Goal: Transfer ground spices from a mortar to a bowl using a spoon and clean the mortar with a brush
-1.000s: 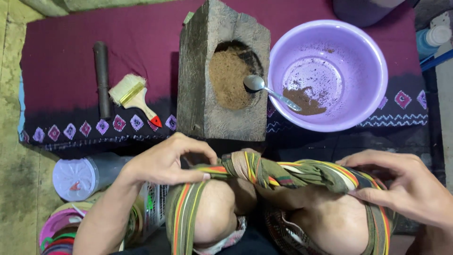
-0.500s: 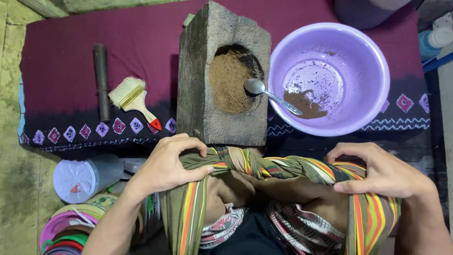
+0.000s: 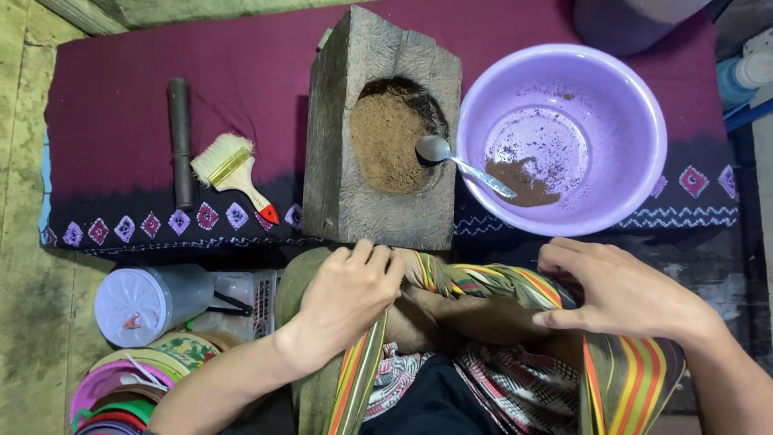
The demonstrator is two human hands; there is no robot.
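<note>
- Head camera looks straight down: both hands are on a striped cloth [image 3: 483,282] bunched across the person's lap, low in the middle of the frame.
- Left hand [image 3: 342,302], lower centre-left, is curled over the cloth's twisted end, fingers bent down onto it.
- Right hand [image 3: 624,290], lower right, lies flatter, fingers together and pressing the fabric near the knee; I cannot tell whether it truly pinches the cloth.
- Between the hands the cloth is rolled into a thick rope, its long axis running left to right across the frame, dipping slightly toward the right; loose panels hang down at both ends.
- By my reckoning the wrapping is partway: the twist is formed, but nothing looks tucked or knotted.
- Just above the hands stands a wooden mortar block [image 3: 385,137] holding brown powder, with a spoon [image 3: 463,165] bridging to the purple basin [image 3: 564,137] at upper right, which has a little powder in it.
- At upper left a brush [image 3: 233,173] and dark pestle [image 3: 180,141] lie on the maroon mat [image 3: 121,105], untouched.
</note>
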